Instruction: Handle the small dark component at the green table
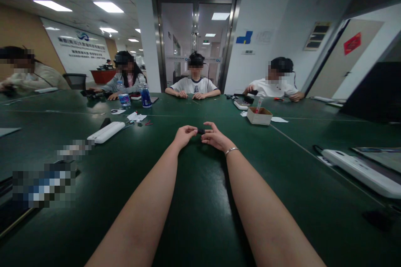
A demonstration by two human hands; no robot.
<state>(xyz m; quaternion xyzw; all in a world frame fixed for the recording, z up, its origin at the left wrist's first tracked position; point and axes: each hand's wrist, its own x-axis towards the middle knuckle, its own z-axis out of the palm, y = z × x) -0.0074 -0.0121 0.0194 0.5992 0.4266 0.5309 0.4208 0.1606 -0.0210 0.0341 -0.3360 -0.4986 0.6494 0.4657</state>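
Both my arms reach forward over the green table (194, 200). A small dark, roughly cylindrical object (201, 131) is held a little above the tabletop between my hands; its exact kind is too small to make out. My left hand (185, 137) pinches its left end between thumb and fingers. At the other end, my right hand (216, 137) has its fingers around the object, with one finger raised apart from it. A silver bracelet (232, 150) circles my right wrist.
White power banks (106, 132) lie left and right (360, 171). A small open box (259, 116) stands ahead right, and bottles (145, 96) with paper scraps (136, 117) ahead left. Several people (196, 81) sit around the far side, hands on the table.
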